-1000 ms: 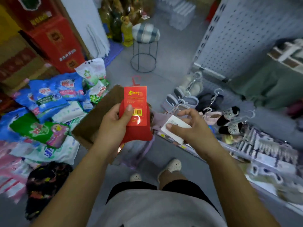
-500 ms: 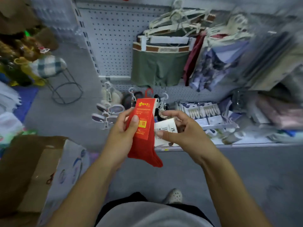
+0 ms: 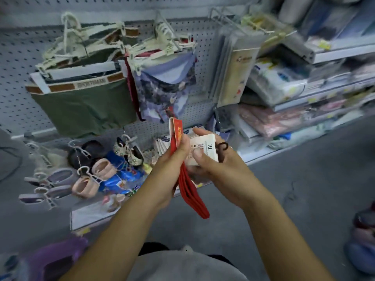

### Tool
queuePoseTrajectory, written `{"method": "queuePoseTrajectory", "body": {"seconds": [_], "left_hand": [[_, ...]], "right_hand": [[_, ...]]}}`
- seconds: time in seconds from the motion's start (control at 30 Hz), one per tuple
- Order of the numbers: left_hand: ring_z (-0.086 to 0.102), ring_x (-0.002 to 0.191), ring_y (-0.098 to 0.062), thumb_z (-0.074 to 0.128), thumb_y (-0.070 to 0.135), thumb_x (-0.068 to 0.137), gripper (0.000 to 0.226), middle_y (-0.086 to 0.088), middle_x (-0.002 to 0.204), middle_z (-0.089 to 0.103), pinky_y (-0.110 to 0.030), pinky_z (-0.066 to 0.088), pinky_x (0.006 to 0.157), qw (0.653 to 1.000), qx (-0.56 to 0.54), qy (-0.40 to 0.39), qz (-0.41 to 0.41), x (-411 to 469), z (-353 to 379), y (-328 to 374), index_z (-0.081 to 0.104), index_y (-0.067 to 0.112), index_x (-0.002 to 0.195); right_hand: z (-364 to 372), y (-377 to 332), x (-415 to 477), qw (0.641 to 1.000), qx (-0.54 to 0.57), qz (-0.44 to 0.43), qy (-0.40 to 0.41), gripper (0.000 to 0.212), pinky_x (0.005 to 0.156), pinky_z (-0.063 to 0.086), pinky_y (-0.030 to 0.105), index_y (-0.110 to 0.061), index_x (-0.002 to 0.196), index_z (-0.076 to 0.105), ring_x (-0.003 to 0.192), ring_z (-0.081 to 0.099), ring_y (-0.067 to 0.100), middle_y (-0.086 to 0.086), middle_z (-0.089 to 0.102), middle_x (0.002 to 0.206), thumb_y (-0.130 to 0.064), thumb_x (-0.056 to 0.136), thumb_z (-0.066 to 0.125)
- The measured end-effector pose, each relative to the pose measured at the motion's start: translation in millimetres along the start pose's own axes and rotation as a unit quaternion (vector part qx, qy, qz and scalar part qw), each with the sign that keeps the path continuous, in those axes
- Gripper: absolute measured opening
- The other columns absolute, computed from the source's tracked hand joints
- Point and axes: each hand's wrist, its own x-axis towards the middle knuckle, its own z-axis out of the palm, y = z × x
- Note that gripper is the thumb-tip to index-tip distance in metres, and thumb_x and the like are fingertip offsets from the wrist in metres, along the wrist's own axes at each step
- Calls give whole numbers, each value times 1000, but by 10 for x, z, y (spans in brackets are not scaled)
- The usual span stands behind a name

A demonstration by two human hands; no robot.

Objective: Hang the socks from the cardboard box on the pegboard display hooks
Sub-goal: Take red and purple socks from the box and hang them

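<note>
Head view, nearest first: what did each hand have? — the newcomer asked.

The left hand (image 3: 172, 159) pinched the red socks (image 3: 191, 193) by their card label (image 3: 177, 131), thumb and fingers closed on it, with the toes hanging below the grip. The right hand (image 3: 217, 171) touched it on the right. It was curled round a white-labelled pack (image 3: 204, 147), thumb pressed on top, and the pack's black hook (image 3: 222, 148) stuck out just past the fingers. — the stocker said.

And how should the hanging have gone?

My judgement was one pair at a time. The pinch needed to stay low on the card so the hanger stood clear above the fingers, though I could not make out the red pair's hanger. Then the pair had to lift over the slippers (image 3: 97, 173) down-left of the grip, toward the pegboard (image 3: 16, 57) beyond it. Underwear (image 3: 85, 106) crowded that board already, and any free hook was too blurred to pick out. So look first, then reach.

What had changed?

Half a second before, the red label had faced the camera under the left thumb. Now it stood edge-on against the white pack. The cardboard box, earlier down-left of the hands, had dropped out of view, and the display had swung in to fill the far side.
</note>
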Motion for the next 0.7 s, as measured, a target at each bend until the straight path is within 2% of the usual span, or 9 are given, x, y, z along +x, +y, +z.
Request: {"method": "queuePoseTrajectory", "body": {"seconds": [0.07,0.17,0.23,0.33,0.4,0.5,0.57,0.63,0.7], "left_hand": [[73,107,-31,48,66,83,67,-11,115,76,-48,56,96,999,-11,-7,-29,90,57,87,69,18,124],[71,112,-31,39,72,84,73,-13,118,75,-49,50,104,998,-15,-23,-60,259,65,177,72,18,121],[71,112,-30,32,71,91,73,-12,118,75,-47,50,103,997,-12,-39,-62,364,72,260,71,18,122],[72,111,-29,29,70,92,72,-12,119,75,-45,52,97,996,-26,-63,-62,541,80,421,74,19,118],[73,107,-27,27,70,93,72,-11,118,75,-45,52,96,994,-27,-83,-63,685,97,548,80,24,110],[74,103,-25,25,70,95,76,-11,114,76,-42,54,94,991,-42,-112,-60,885,168,773,82,21,102],[76,97,-22,24,66,98,75,-8,107,78,-39,54,88,992,-44,-109,-43,1029,192,913,85,23,91],[76,97,-23,29,65,99,68,-7,107,79,-41,53,87,996,-13,-85,-28,1153,192,1058,85,28,88],[76,96,-25,37,63,98,60,-7,107,79,-42,54,88,998,13,-60,-15,1295,144,1169,83,25,97]], "right_hand": [[-171,-69,40,998,42,-5,-43,69,95,54,47,-18,141,51,109,68,36,16,68,125,-20,79,82],[-304,-185,147,998,37,-24,-43,75,89,58,37,-10,139,50,110,69,33,17,70,122,-19,71,80],[-357,-263,243,998,23,-36,-46,74,89,57,34,-6,136,52,109,69,31,18,70,119,-19,69,80],[-474,-400,400,996,-37,-61,-53,74,101,53,44,-7,132,58,117,65,36,20,69,122,-26,67,88],[-532,-558,504,993,-87,-68,-46,65,98,53,44,-9,128,62,117,66,33,17,71,120,-26,70,88],[-511,-848,690,983,-159,-93,1,43,78,56,30,-7,114,67,98,72,19,5,76,103,-24,77,81],[-447,-1006,837,975,-180,-115,69,35,65,53,27,-11,99,70,79,69,9,-5,74,83,-37,78,80],[-400,-1116,993,962,-194,-138,134,36,64,49,25,-22,86,68,69,64,3,-12,70,73,-54,72,75],[-396,-1178,1146,957,-195,-149,157,36,69,50,22,-26,88,70,77,68,2,-12,74,82,-58,70,73]]}}
